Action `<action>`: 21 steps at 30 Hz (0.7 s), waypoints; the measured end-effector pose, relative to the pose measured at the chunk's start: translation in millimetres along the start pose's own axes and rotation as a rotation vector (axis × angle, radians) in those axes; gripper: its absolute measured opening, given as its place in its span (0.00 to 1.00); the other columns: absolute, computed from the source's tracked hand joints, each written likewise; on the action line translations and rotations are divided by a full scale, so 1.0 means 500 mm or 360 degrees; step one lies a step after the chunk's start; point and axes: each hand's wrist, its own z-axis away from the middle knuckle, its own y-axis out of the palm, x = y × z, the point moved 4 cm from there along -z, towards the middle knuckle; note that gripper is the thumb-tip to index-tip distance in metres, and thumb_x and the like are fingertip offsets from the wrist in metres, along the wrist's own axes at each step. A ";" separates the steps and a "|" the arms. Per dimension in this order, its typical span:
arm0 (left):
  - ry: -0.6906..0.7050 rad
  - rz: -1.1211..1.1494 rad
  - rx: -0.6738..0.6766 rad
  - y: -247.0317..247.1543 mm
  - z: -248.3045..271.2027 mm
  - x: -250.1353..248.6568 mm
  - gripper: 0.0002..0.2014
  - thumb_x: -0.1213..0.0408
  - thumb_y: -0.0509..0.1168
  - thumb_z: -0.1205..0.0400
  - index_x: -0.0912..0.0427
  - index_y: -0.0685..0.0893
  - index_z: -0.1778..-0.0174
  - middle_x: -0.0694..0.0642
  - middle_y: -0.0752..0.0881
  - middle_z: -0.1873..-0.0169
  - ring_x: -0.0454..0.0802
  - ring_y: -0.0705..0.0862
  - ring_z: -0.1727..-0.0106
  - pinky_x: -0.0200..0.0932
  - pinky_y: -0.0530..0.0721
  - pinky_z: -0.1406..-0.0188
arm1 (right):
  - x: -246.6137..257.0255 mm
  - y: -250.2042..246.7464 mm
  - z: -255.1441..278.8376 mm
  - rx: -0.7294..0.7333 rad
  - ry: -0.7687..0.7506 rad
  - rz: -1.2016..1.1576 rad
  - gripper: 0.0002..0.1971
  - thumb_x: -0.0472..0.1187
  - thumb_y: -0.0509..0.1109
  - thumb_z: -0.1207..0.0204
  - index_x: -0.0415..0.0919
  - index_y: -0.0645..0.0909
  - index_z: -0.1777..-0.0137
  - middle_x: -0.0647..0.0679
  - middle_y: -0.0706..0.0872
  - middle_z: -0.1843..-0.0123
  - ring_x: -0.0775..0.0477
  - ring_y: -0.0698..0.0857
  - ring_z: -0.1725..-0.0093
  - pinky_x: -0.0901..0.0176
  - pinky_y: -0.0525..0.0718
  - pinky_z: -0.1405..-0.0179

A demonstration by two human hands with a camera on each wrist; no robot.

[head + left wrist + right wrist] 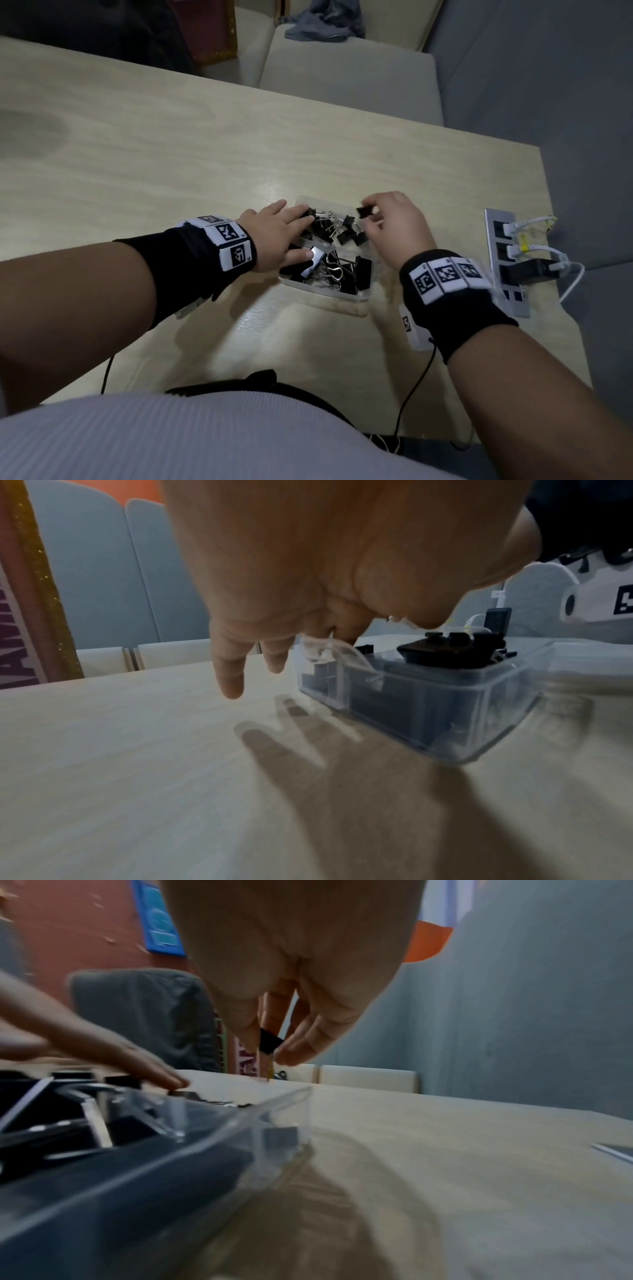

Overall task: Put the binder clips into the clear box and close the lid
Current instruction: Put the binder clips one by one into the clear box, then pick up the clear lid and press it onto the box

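Observation:
A clear plastic box [356, 297] sits on the pale wooden table [171, 154] in front of me, holding several black binder clips [342, 270] with silver handles. My left hand [281, 236] lies flat with straight fingers over the box's left side, its fingers [231, 680] reaching past the box's far-left corner [329, 647]. My right hand [394, 222] hovers over the box's far right corner and pinches one small black binder clip [364, 211] between thumb and fingertips. The right wrist view shows that clip [269, 1042] above the box's rim [274, 1104].
A grey power strip [507, 267] with white cables and a black plug lies at the table's right edge. A light chair seat [349, 78] stands beyond the far edge. Thin black wires [411, 390] run from my wristbands toward my body.

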 end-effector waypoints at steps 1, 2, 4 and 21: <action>-0.0009 -0.0026 0.0011 -0.003 -0.001 0.000 0.38 0.33 0.49 0.20 0.44 0.48 0.17 0.43 0.45 0.15 0.54 0.46 0.15 0.63 0.66 0.23 | 0.014 0.016 0.000 0.0095 -0.0057 0.0059 0.17 0.38 0.67 0.24 0.45 0.80 0.34 0.45 0.81 0.36 0.47 0.84 0.45 0.55 0.80 0.40; -0.0019 -0.0052 0.0023 -0.005 -0.001 0.000 0.38 0.33 0.51 0.21 0.44 0.49 0.17 0.43 0.46 0.15 0.54 0.47 0.15 0.63 0.66 0.24 | 0.022 0.031 0.002 0.0184 -0.0100 0.0131 0.18 0.38 0.65 0.23 0.45 0.79 0.32 0.45 0.81 0.34 0.45 0.83 0.41 0.54 0.78 0.37; -0.0028 -0.0082 0.0034 -0.007 -0.001 0.000 0.40 0.33 0.53 0.22 0.44 0.49 0.17 0.43 0.46 0.15 0.55 0.48 0.15 0.63 0.66 0.24 | 0.029 0.044 0.008 0.0253 -0.0144 0.0200 0.19 0.37 0.63 0.22 0.45 0.78 0.31 0.44 0.81 0.32 0.44 0.80 0.35 0.54 0.75 0.34; 0.0059 -0.0138 -0.0035 0.006 0.021 -0.008 0.58 0.26 0.64 0.36 0.46 0.42 0.17 0.54 0.39 0.15 0.57 0.46 0.15 0.66 0.67 0.24 | -0.225 0.000 0.175 0.0448 0.1125 0.0574 0.61 0.73 0.74 0.48 0.51 0.49 0.19 0.36 0.61 0.19 0.30 0.62 0.23 0.34 0.67 0.27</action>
